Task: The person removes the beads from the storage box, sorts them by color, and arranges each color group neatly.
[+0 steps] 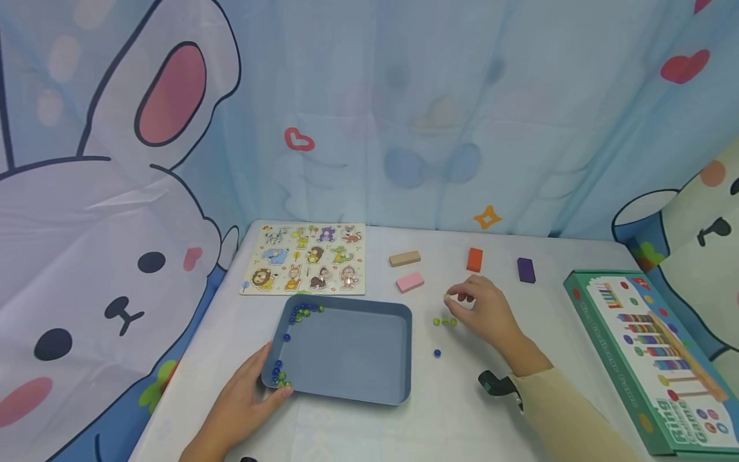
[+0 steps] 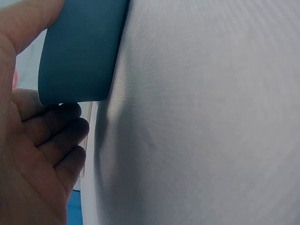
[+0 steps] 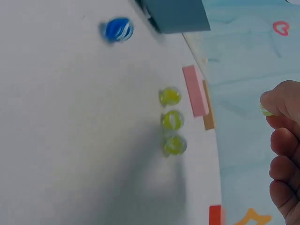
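A blue-grey tray (image 1: 352, 350) lies on the table, with several blue and yellow-green marbles along its left side. My left hand (image 1: 242, 398) holds the tray's near left corner, thumb at the rim and fingers along the outer wall. In the left wrist view, curled fingers (image 2: 70, 126) show by the tray wall (image 2: 79, 56). My right hand (image 1: 485, 313) pinches a yellow-green marble (image 3: 266, 111) between thumb and index finger, raised over the table. Three yellow-green marbles (image 3: 173, 120) sit in a row below that hand, and a blue marble (image 1: 437, 353) lies nearer to me.
An animal puzzle board (image 1: 306, 260) lies behind the tray. Tan (image 1: 405, 258), pink (image 1: 410, 282), orange-red (image 1: 475, 260) and purple (image 1: 526, 270) blocks are spread across the back. A green-edged toy box (image 1: 652, 366) stands at the right. A printed curtain (image 1: 369, 128) hangs behind the table.
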`<state>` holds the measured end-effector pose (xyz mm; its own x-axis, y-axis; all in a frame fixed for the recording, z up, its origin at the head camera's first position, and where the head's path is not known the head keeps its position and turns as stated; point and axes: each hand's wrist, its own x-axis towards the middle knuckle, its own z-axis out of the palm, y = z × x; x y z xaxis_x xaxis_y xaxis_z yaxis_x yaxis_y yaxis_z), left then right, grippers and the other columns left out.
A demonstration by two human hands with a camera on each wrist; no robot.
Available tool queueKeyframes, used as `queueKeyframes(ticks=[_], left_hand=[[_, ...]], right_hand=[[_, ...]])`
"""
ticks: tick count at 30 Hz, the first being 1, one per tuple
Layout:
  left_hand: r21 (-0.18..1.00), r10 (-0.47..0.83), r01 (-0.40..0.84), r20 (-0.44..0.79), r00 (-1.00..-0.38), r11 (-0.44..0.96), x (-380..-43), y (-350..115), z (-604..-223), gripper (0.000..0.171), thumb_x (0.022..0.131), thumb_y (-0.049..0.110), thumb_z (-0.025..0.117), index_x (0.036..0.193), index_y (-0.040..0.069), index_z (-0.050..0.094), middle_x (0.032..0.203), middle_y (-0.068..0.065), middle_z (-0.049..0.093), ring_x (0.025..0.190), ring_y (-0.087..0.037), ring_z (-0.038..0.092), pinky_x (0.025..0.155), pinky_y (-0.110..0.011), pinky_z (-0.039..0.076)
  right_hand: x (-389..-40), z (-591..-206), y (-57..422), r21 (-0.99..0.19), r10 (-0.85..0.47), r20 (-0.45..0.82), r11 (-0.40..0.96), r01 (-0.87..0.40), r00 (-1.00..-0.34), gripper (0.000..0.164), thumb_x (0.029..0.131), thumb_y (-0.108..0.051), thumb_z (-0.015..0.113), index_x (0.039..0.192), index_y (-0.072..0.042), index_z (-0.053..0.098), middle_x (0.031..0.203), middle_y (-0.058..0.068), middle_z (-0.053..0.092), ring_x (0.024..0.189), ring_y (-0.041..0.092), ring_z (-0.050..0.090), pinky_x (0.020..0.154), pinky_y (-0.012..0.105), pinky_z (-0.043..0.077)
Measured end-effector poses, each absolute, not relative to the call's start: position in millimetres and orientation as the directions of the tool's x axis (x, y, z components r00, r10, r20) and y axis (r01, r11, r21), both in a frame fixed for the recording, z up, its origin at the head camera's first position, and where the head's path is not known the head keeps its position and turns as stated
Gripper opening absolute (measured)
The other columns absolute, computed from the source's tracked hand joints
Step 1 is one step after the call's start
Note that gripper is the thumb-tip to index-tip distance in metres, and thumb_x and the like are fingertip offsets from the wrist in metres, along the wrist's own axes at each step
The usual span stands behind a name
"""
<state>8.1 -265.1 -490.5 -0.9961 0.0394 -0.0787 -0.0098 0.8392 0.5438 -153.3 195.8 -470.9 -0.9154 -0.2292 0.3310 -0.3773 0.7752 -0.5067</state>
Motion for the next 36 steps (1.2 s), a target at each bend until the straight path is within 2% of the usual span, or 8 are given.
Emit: queueKeyframes(ticks=[9,29,36], left_hand=[[0.540,0.040,0.014,-0.036,-0.999,0.841,11,-268,-495,0.106,0.090,0.071,0.068,0.164,0.004,0.033,0.165,-0.020,0.041,0.150,-0.044,0.042,0.118,-0.066,0.041],[0.547,0.040,0.010,-0.044,-0.998,0.837,10,-265,-494,0.105,0.089,0.072,0.067,0.164,0.007,0.032,0.165,-0.019,0.041,0.151,-0.044,0.043,0.118,-0.066,0.041],[0.545,0.043,0.015,-0.038,-0.998,0.838,9,-265,-494,0.105,0.090,0.071,0.068,0.164,0.006,0.032,0.165,-0.019,0.041,0.150,-0.044,0.043,0.118,-0.066,0.041]], right_hand=[[-144,-487,215,-0.514,-0.191,0.167,0.820,-0.251,-0.967,0.013,0.087,-0.017,0.084,0.099,-0.013,0.082,0.083,-0.002,0.062,0.085,0.019,0.055,0.071,0.029,0.051],[-138,-511,229,-0.489,-0.194,0.061,0.849,-0.198,-0.979,0.014,0.087,-0.018,0.083,0.099,-0.013,0.081,0.082,-0.005,0.062,0.081,0.014,0.053,0.068,0.025,0.048],[-136,-510,231,-0.514,-0.181,0.077,0.835,-0.194,-0.981,0.015,0.086,-0.017,0.083,0.100,-0.012,0.081,0.082,-0.004,0.063,0.081,0.014,0.054,0.067,0.025,0.049]])
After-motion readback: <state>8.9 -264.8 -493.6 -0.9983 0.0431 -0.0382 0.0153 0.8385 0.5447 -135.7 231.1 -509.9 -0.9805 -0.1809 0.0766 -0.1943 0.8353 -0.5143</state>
